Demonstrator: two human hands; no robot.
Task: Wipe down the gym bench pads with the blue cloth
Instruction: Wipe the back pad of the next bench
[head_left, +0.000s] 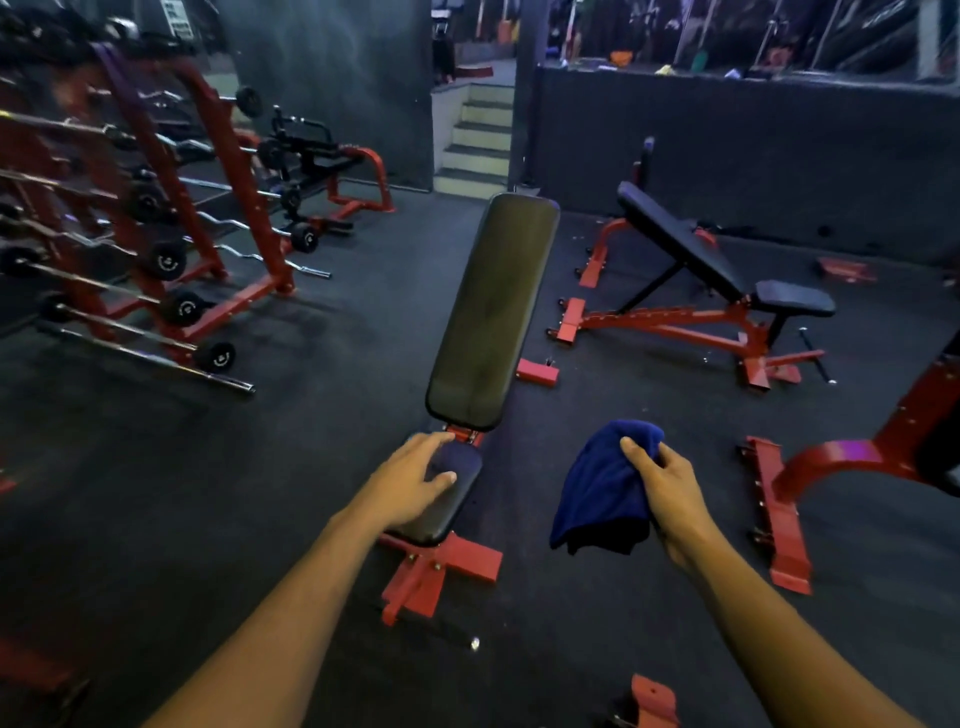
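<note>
A red-framed bench stands in front of me with a long black back pad (493, 312) and a small black seat pad (449, 506) nearest me. My left hand (410, 480) rests flat on the seat pad, fingers spread and relaxed. To the right of the bench, my right hand (662, 488) grips a bunched blue cloth (605, 493), which hangs in the air above the floor, apart from the pads.
A second incline bench (696, 260) with a red frame stands at right. Red racks of barbells (171, 260) line the left side. A red machine base (779, 514) lies at right, a red bracket (654, 699) at the bottom. Stairs (475, 140) rise at the back.
</note>
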